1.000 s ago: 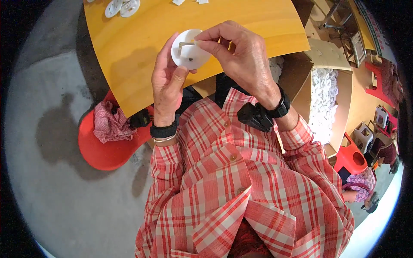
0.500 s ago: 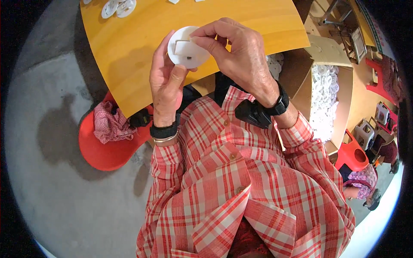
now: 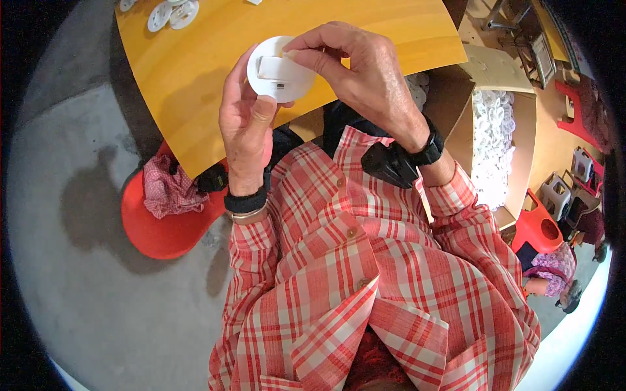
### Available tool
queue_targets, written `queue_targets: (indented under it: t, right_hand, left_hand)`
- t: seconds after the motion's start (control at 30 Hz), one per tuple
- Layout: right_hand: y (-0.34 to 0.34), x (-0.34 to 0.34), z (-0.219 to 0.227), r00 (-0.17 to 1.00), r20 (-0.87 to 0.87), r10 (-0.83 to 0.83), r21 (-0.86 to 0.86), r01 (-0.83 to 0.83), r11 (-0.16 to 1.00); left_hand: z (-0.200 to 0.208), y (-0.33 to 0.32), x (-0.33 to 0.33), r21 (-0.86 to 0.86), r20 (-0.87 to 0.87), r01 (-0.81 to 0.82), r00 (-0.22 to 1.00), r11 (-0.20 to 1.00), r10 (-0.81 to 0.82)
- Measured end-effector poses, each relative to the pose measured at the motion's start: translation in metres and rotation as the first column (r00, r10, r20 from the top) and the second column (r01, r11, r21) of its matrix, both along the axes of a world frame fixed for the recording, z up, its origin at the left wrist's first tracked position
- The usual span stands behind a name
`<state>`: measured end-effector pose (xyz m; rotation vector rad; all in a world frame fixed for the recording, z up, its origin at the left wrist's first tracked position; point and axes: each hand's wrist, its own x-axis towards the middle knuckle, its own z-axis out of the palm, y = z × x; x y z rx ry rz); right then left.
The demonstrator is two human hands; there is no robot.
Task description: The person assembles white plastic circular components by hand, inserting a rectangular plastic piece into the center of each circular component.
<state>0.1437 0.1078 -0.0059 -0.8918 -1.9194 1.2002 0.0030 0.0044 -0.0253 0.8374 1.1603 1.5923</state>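
Note:
A round white plastic disc (image 3: pixel 295 87) is held up over the near edge of the table. My left hand (image 3: pixel 246 124) cups it from the left and below, the thumb pressed on its rim. A white rectangular piece (image 3: pixel 275 68) lies across the disc's face, and a small dark slot shows beneath that piece. My right hand (image 3: pixel 365 75) has thumb and index finger pinched at the disc's upper right, by the rectangle's corner. Whatever small part sits between those fingertips is mostly hidden.
Several white discs (image 3: pixel 173 14) lie at the far left of the yellow table (image 3: pixel 195 72). On the right stands a cardboard box (image 3: pixel 499 72) full of white plastic parts (image 3: pixel 492 143). A red chair (image 3: pixel 156 225) with a checked cloth (image 3: pixel 171 189) is at the left. Another person (image 3: pixel 553 270) sits far right.
Both hands and the disc have shifted slightly left in the picture. The rectangular piece now lies flatter against the disc, and the right fingertips stay at its upper corner.

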Motion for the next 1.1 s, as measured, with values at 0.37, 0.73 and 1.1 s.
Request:
queue_targets:
  t: [0.37,0.73,1.1]
  right_hand:
    - [0.015,0.015,-0.007,0.966,-0.159,0.203,-0.121,-0.223,0.967]
    - [0.009,0.014,-0.006,0.972,-0.158,0.175,-0.063,-0.186,0.980]
    - [0.006,0.008,0.002,0.999,-0.028,0.024,0.244,-0.016,0.970]
  left_hand:
    - [0.006,0.000,0.001,-0.022,-0.047,0.021,0.999,1.000,-0.022]
    - [0.007,0.001,0.005,-0.032,-0.023,0.002,1.000,0.999,-0.003]
    - [0.010,0.002,0.003,-0.020,-0.052,0.022,0.998,1.000,-0.023]
